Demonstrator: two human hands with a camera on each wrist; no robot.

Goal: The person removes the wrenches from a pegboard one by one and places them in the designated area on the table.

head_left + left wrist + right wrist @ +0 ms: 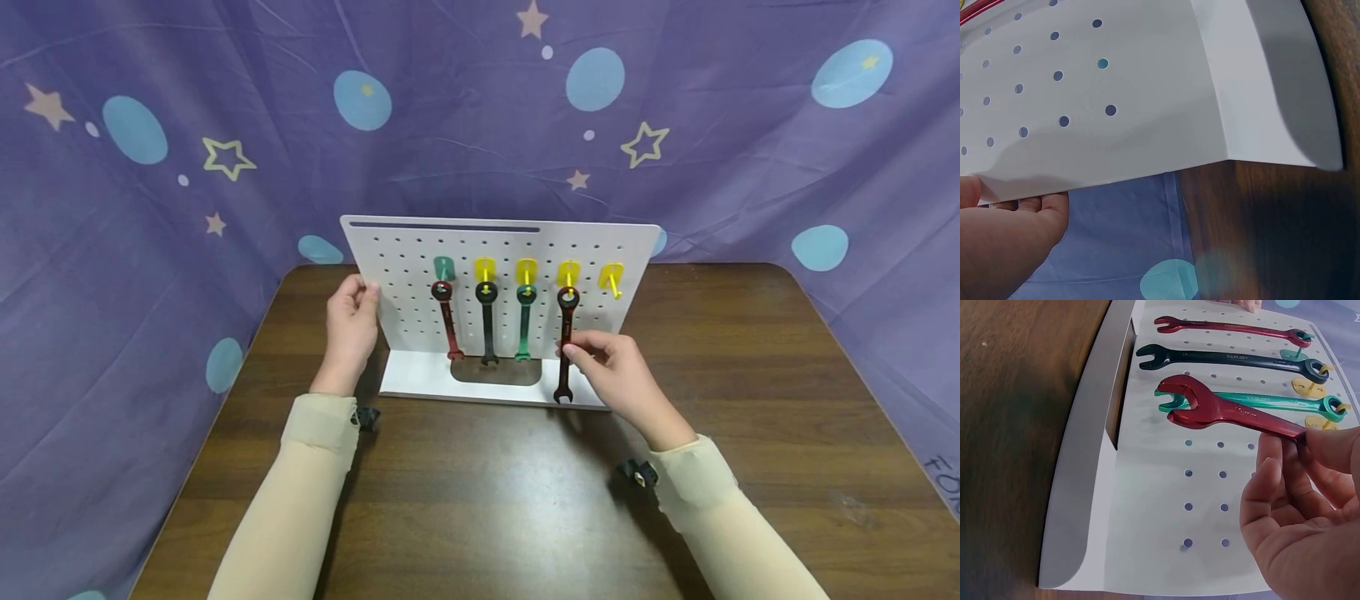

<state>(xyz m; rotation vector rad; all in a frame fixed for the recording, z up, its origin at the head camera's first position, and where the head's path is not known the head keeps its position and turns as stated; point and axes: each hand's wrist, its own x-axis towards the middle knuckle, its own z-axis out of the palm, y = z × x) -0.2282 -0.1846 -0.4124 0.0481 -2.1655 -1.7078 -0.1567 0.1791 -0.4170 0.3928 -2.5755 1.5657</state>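
My right hand pinches a dark red combination wrench by its shaft, open end down. In the head view its ring end overlaps the fourth hook, a yellow one; whether the ring is fully on the peg I cannot tell. My left hand grips the left edge of a white pegboard, thumb in front and fingers behind, as the left wrist view shows. From hooks on the board hang a smaller red wrench, a black wrench and a green wrench.
At the far right of the board a yellow hook carries nothing. The board's white base has a cutout and sits on a brown wooden table. A purple patterned cloth hangs behind and at the sides.
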